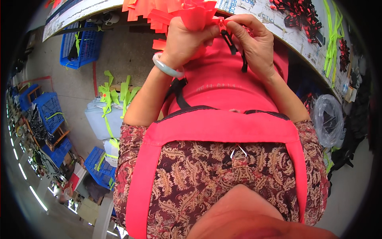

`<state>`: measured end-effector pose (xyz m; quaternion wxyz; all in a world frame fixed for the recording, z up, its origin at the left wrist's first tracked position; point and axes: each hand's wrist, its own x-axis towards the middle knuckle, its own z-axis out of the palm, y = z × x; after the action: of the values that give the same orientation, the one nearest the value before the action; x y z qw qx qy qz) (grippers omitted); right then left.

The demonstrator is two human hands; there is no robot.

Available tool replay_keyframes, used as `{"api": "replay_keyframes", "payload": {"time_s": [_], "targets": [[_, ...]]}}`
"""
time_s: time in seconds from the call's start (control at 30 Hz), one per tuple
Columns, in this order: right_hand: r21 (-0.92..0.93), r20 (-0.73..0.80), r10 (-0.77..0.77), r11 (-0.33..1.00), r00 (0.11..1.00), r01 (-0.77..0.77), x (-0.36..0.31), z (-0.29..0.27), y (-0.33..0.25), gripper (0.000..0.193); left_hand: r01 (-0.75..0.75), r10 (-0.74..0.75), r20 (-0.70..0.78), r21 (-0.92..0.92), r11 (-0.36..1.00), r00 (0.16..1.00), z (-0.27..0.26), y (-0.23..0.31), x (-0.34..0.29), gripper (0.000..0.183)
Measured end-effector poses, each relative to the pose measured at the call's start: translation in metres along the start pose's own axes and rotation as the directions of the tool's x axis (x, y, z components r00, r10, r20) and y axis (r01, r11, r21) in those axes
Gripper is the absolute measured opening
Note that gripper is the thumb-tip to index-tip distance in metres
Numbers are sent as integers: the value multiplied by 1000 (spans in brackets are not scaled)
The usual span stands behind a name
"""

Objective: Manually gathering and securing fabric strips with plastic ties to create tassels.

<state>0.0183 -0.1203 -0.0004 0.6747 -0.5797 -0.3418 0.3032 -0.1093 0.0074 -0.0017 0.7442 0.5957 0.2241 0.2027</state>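
My left hand, a pale bangle at its wrist, is closed round a bunch of orange-red fabric strips. Its thumb and fingertips meet my right hand over the red apron. Between the two sets of fingertips is a small red zipper slider with a black pull hanging from it. My right hand is closed, thumb and forefinger pinching at the slider. Another black pull dangles below the right fingers. More red bits are partly hidden inside the right hand.
The worktable bears a heap of red-and-black pieces and yellow-green strips on its right. Blue crates stand on the floor at left, near a pale bundle tied with yellow-green strips. A clear plastic bag hangs at right.
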Motion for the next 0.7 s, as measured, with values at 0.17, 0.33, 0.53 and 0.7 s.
{"api": "replay_keyframes", "payload": {"time_s": [0.17,0.33,0.53,0.7], "targets": [[-182,183,-6,982,983,40,7,2,-18,18,-117,117,-1,33,993,993,-2,-4,-3,13],[-263,211,-176,937,961,230,10,4,-14,18,-157,159,-9,104,982,987,-2,-8,1,15],[-254,224,-144,946,964,201,10,4,-11,18,-191,194,-29,93,977,980,-2,-18,1,16],[-206,199,-160,958,967,201,7,3,-6,18,-160,162,-41,45,986,986,4,-18,0,14]]}}
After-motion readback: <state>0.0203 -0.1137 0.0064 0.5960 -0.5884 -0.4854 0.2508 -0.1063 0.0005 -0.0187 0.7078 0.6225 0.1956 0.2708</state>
